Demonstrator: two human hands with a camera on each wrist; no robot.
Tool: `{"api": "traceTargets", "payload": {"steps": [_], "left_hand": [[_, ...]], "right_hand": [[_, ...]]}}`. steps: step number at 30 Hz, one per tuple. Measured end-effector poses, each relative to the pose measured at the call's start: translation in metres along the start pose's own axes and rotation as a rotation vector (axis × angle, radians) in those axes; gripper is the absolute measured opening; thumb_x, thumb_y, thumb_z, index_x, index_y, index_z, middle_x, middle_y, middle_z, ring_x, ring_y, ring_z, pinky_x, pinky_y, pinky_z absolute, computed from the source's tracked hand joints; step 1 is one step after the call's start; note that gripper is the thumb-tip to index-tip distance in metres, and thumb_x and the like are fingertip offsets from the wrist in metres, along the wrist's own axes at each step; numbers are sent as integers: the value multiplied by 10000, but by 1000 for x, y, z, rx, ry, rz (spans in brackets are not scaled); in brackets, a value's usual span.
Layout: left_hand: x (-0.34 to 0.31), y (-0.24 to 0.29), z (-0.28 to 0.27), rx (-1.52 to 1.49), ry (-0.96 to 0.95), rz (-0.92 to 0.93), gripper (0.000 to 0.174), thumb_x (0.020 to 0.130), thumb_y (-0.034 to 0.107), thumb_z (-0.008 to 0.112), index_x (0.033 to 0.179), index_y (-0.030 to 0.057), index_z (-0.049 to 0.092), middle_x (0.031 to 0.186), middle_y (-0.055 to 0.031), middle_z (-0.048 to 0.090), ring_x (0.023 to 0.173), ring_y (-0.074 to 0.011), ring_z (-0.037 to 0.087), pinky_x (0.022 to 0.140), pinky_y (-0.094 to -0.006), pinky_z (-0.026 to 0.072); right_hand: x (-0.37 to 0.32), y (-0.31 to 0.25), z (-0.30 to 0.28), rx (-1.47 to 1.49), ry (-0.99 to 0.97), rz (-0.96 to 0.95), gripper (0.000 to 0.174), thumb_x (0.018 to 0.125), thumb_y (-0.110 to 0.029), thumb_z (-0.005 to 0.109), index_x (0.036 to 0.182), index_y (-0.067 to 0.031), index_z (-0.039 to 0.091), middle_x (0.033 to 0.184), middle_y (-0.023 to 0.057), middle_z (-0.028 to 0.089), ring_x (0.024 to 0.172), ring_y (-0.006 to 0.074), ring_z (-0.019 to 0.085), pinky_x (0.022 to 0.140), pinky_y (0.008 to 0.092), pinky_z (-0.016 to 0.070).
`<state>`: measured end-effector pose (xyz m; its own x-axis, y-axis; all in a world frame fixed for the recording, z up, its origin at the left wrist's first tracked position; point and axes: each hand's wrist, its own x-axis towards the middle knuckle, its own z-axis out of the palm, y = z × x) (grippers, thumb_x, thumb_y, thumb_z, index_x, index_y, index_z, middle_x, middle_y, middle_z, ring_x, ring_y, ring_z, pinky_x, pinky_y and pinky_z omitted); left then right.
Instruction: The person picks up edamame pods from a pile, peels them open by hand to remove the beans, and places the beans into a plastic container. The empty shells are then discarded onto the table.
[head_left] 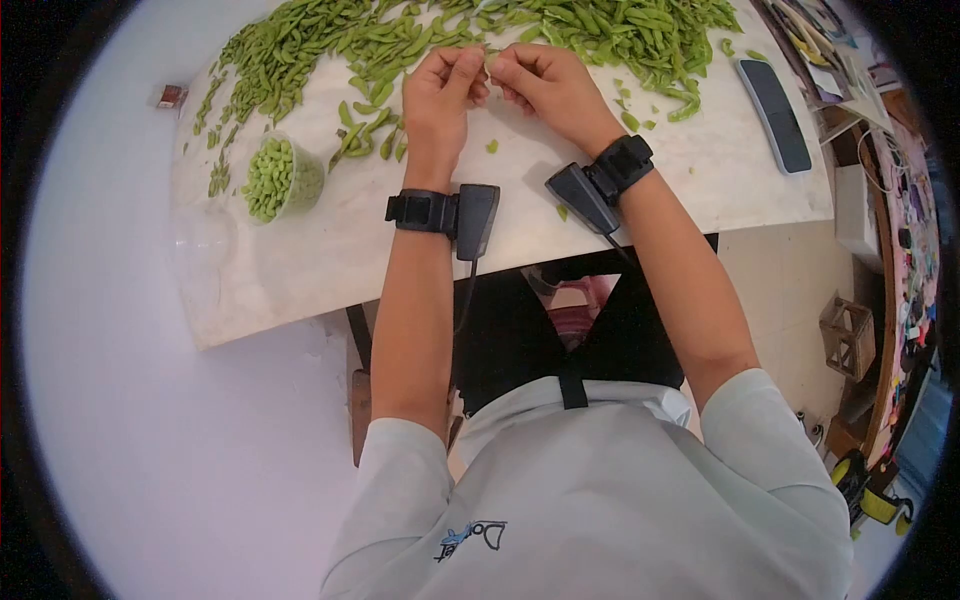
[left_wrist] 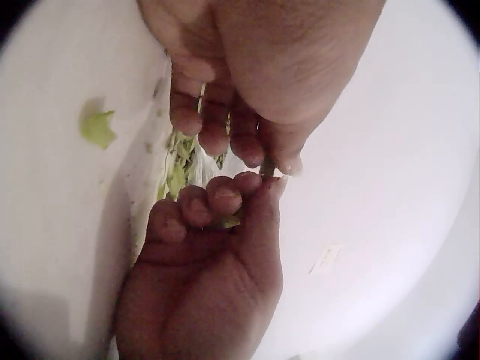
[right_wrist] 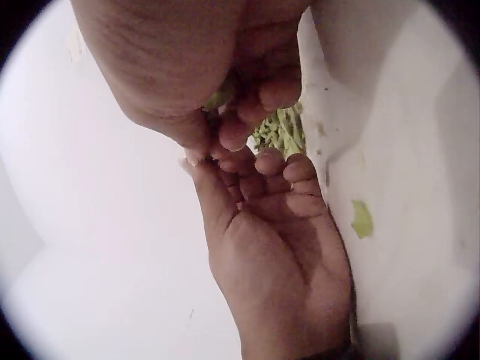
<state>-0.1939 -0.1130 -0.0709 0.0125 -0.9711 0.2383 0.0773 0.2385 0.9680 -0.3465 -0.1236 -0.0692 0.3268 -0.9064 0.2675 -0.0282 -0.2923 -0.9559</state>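
Note:
Fingertips of both hands meet at the table's far side, in front of the green pods (head_left: 300, 50). My left hand (head_left: 440, 95) (left_wrist: 202, 277) pinches a small green pod (left_wrist: 268, 166) between thumb and index finger; another green piece (left_wrist: 231, 221) (right_wrist: 217, 97) lies within its curled fingers. Opposite it, my right hand (head_left: 555, 90) (right_wrist: 277, 255) pinches at the same pod with thumb and forefinger, its other fingers loosely bent. The fingertips hide most of the pod.
A clear cup (head_left: 308, 180) of shelled green beans (head_left: 266, 180) stands at the left. More pods (head_left: 640, 40) are heaped at the back right, near a phone (head_left: 773, 115). Loose green scraps (head_left: 492, 146) (left_wrist: 97, 129) (right_wrist: 361, 219) lie on the pale table (head_left: 340, 250).

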Motion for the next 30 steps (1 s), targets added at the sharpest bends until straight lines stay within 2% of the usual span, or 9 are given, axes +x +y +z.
{"api": "traceTargets", "payload": {"steps": [5,14,17,19,22,25,28,29,30], "left_hand": [[1,0,0,-55,-12,-15,220,919,220,571,795,39,575,682,-6,589,593,-64,521,550,-201,421],[2,-1,-3,-119,-48,-79,240,923,245,562,775,56,554,662,3,561,587,-66,509,553,-205,418],[0,1,-2,-91,-42,-97,265,948,272,510,903,24,594,703,-8,545,607,-89,493,568,-220,399],[-2,7,5,-36,-4,-34,246,943,253,519,958,26,611,724,-6,561,614,-78,489,571,-213,397],[-3,12,7,108,30,73,223,934,228,536,1012,43,634,752,-1,584,628,-64,487,583,-206,401],[-1,5,6,104,-33,106,215,921,218,562,1043,65,651,769,5,601,643,-54,492,597,-199,407],[-3,5,4,98,-70,142,220,911,221,581,1048,67,659,777,14,608,649,-53,497,601,-193,409],[-3,6,6,106,-74,161,222,908,223,585,1045,65,660,779,17,609,650,-53,499,601,-191,409],[-4,7,5,113,-71,146,224,907,224,588,1047,66,660,783,17,610,651,-53,500,601,-191,409]], "right_hand": [[-1,-4,-1,-63,-37,-55,271,882,-259,595,769,-15,622,610,4,540,569,74,467,545,247,394],[-2,-11,0,-29,-58,-71,254,880,-238,596,772,-9,620,627,20,563,599,76,489,575,246,411],[-2,-10,-1,-52,-46,-54,252,880,-238,589,779,-9,616,633,29,571,602,83,504,584,250,423],[-1,-6,-1,-120,-14,-21,251,880,-240,584,783,-11,614,633,32,571,600,89,511,586,255,428],[-1,-3,-1,-70,-5,-6,252,879,-247,580,789,-14,610,624,36,564,585,104,512,571,264,424],[0,2,0,17,20,-48,257,882,-251,579,771,-21,612,591,11,527,549,85,482,532,253,397],[1,2,-3,127,16,-6,270,889,-258,576,743,-32,606,568,-20,477,521,57,436,495,234,354],[1,2,0,154,33,-14,290,898,-273,570,725,-42,592,561,-43,435,509,39,385,473,224,312],[1,2,0,141,28,-13,296,900,-278,568,723,-41,589,562,-43,434,511,41,378,472,226,307]]}}
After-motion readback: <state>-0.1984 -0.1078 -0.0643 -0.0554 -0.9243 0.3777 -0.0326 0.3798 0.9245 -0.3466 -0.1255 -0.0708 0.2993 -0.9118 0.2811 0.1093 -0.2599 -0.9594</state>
